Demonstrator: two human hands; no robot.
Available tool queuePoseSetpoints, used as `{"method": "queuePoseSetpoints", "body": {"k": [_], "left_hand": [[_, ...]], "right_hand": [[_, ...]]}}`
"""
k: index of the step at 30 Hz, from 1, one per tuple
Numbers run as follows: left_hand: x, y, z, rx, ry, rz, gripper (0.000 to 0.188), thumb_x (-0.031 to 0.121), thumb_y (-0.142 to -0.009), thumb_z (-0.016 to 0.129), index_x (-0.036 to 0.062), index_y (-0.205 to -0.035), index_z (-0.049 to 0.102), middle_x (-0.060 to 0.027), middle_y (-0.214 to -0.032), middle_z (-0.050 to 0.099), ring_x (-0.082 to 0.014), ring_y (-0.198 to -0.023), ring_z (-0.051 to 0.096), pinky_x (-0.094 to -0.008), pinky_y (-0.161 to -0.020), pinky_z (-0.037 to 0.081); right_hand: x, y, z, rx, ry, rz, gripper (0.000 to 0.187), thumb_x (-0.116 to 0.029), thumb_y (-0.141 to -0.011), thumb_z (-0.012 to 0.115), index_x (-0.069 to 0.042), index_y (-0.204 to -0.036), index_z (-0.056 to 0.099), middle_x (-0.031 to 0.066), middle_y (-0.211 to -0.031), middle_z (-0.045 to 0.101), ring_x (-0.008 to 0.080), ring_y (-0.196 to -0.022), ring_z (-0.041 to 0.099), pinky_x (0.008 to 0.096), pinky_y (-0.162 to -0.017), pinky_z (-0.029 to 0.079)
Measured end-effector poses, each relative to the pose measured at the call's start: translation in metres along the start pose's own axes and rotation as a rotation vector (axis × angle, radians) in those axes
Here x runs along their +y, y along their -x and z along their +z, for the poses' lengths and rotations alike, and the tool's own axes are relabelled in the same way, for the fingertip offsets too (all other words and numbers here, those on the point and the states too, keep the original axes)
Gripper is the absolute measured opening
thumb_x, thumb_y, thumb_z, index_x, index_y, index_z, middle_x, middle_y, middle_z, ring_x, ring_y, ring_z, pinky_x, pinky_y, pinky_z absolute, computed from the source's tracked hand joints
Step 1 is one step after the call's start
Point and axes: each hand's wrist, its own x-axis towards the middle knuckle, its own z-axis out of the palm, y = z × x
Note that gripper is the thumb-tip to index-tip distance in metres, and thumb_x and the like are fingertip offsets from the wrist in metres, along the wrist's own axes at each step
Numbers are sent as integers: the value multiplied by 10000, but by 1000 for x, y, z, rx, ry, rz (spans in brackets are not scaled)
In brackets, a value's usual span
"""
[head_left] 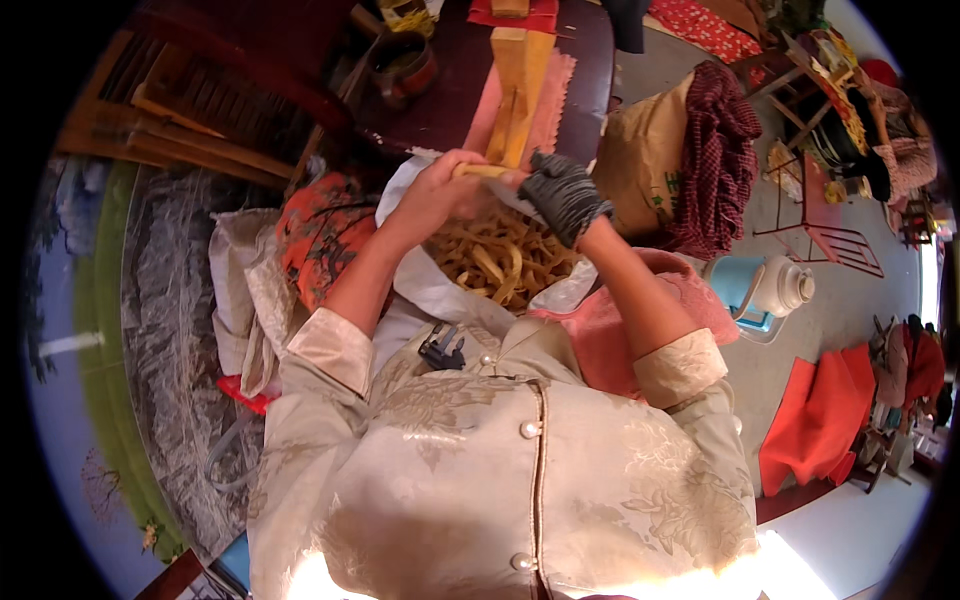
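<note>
Over an open white sack (408,275) in my lap, my bare left hand (440,198) is closed round a short tan stick (482,171). My right hand (565,198), in a dark grey striped glove, is curled at the stick's right end; what it grips is hidden by the fingers. Many curved tan strips (505,262) fill the sack below both hands. Just beyond the stick a notched wooden support (520,80) stands on a pink cloth (553,100), on the dark red table (585,95).
A brown mug (403,66) stands at the table's left. To the right are a paper sack (640,150), dark red checked cloth (715,160) and a light blue flask (755,288). An orange patterned bundle (325,235) lies left of my sack. People sit farther right.
</note>
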Motion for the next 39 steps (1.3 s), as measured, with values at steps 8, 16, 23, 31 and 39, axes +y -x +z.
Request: {"method": "queuePoseSetpoints", "body": {"k": [8,16,23,31,39], "left_hand": [[15,-33,-1,124,-89,61,187,243,-893,508,96,-1009,503,57,-669,451,-13,-580,432,-184,-546,387],[19,-62,-6,168,-68,-1,167,245,-884,515,99,-964,530,66,-648,453,-16,-574,419,-189,-536,361],[-8,-74,-13,279,-742,21,265,266,-780,584,56,-941,604,-52,-701,607,-197,-657,574,-294,-630,463],[-17,13,15,17,-374,-69,346,346,-895,458,45,-998,595,-58,-961,618,-182,-854,562,-296,-791,422],[-12,42,48,6,681,-265,443,412,-922,347,37,-1089,516,-55,-978,575,-148,-843,551,-285,-750,436]], "right_hand": [[20,-37,-16,79,104,167,410,-349,-760,638,46,-840,563,139,-733,580,230,-699,539,331,-681,423],[6,-47,-11,204,19,89,325,-299,-770,624,14,-838,571,158,-740,573,258,-685,537,341,-660,425],[36,-62,-10,142,519,130,319,-290,-780,575,-1,-915,565,205,-824,586,348,-805,570,415,-716,433],[-18,11,10,152,437,-225,278,-283,-815,549,-65,-986,575,177,-813,585,319,-777,581,382,-701,447],[-11,41,21,-20,292,-652,277,-183,-774,598,-53,-1016,560,124,-896,590,301,-785,572,354,-713,455]]}}
